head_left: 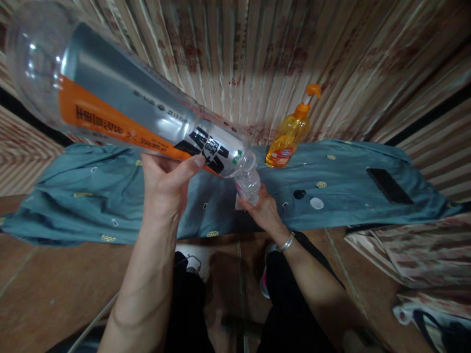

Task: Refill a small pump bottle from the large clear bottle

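My left hand (169,181) is wrapped round a large clear plastic bottle (136,103) with a grey and orange label. The bottle tilts steeply, its base raised at the upper left and its mouth low toward the right. Below that mouth, my right hand (263,208) grips a small clear plastic bottle (248,185) near the cloth. The two bottle mouths meet or overlap; whether liquid passes between them I cannot tell. Behind the small bottle stands a pump bottle (285,142) of amber liquid with an orange pump head.
A teal patterned cloth (88,196) covers the narrow table. Right of the hands lie a black cap (299,194), a white round cap (316,203) and a dark phone (390,186). A pleated curtain (235,59) hangs behind. A bag (437,318) sits at the lower right.
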Demonstrator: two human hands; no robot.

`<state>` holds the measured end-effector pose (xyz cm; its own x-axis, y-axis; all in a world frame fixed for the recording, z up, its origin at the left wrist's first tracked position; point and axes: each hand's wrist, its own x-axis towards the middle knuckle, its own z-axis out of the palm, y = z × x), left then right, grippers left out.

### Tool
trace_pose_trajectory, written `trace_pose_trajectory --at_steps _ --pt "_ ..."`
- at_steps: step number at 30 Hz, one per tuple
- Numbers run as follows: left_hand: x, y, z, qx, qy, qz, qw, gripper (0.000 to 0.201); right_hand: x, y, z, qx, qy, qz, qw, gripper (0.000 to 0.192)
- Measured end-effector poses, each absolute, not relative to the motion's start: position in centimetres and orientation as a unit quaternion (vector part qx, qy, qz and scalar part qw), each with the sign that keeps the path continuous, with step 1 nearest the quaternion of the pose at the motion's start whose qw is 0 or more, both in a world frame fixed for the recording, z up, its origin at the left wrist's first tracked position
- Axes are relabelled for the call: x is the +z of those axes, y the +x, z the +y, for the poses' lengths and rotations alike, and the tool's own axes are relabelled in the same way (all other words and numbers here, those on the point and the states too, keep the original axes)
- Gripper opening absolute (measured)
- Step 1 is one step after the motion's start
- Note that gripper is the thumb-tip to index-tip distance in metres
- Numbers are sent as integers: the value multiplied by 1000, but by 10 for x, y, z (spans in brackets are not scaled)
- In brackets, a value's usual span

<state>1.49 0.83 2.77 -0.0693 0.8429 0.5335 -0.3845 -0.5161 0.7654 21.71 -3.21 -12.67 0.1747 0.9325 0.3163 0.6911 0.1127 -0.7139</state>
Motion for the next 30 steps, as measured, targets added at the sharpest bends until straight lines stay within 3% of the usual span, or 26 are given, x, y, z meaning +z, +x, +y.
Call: trace_pose_trajectory --at_steps 30 --pt "31 21 6 709 524 215 421 64 -122 218 -34 147 -636 -640 405 57"
